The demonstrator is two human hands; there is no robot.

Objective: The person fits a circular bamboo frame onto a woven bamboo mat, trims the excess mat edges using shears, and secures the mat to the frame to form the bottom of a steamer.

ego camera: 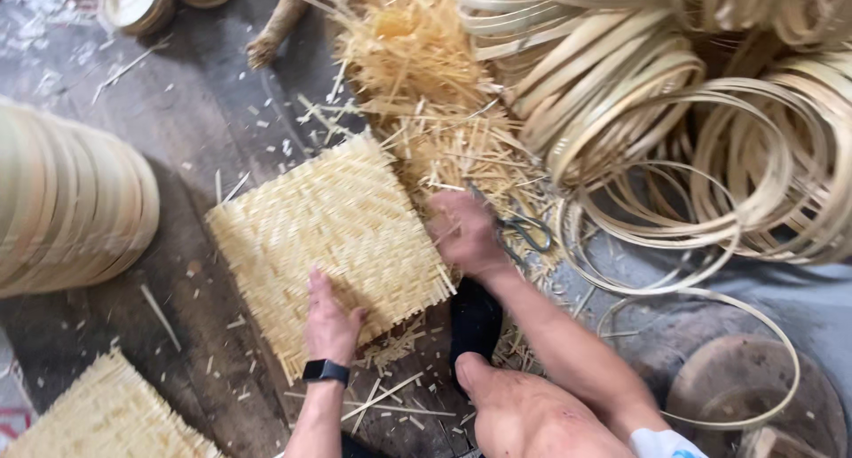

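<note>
On the dusty floor (177,130), flat between both hands: woven bamboo mat (333,245), square, pale yellow, herringbone pattern, frayed strip ends along every edge. Left hand (330,320) pressed palm-down on its near edge, fingers together, probably to pin it in place. Right hand (463,232) at the far right corner, fingers curled on loose strip ends; scissors (524,230) just beside, untouched. Bamboo hoops (701,138) piled beyond, offcuts (426,76) heaped behind.

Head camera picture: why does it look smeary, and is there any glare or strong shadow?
Head view: soft all over, most blurred on the hoops and straw pile; the mat weave reads fairly well. Light is even, no glare. A soft shadow lies right of the stacked rims. Scissors are hazy.
</note>
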